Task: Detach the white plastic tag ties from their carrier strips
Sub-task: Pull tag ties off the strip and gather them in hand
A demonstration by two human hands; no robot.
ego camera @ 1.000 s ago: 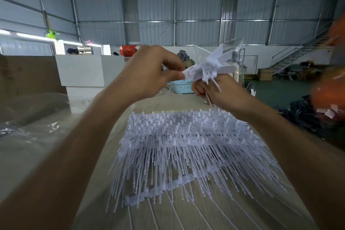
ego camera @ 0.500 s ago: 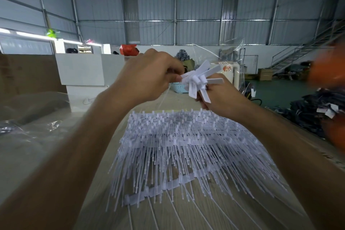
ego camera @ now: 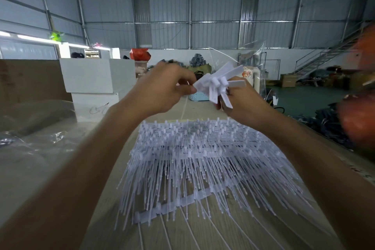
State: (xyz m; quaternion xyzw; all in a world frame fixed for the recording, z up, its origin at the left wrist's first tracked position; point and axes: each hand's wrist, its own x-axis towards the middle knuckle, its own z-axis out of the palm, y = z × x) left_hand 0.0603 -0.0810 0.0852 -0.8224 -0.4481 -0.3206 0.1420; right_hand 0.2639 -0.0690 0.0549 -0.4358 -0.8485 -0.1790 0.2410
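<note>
While a large pile of tag ties (ego camera: 198, 160) waits on the tabletop (ego camera: 223, 229), our hands, left (ego camera: 162, 89) and right (ego camera: 243, 101), pinch one raised bunch of ties (ego camera: 220, 84), much remaining.

We see a wooden table (ego camera: 207, 235) bearing a heap of white tag ties (ego camera: 203, 160) and clear plastic sheeting (ego camera: 30, 144).

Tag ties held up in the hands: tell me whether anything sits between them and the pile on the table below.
Nothing visible does. The left hand pinches one flat tag of the bunch of tag ties, and the right hand grips the bunch from below. Only open air separates it from the pile of tie strips on the table.
</note>
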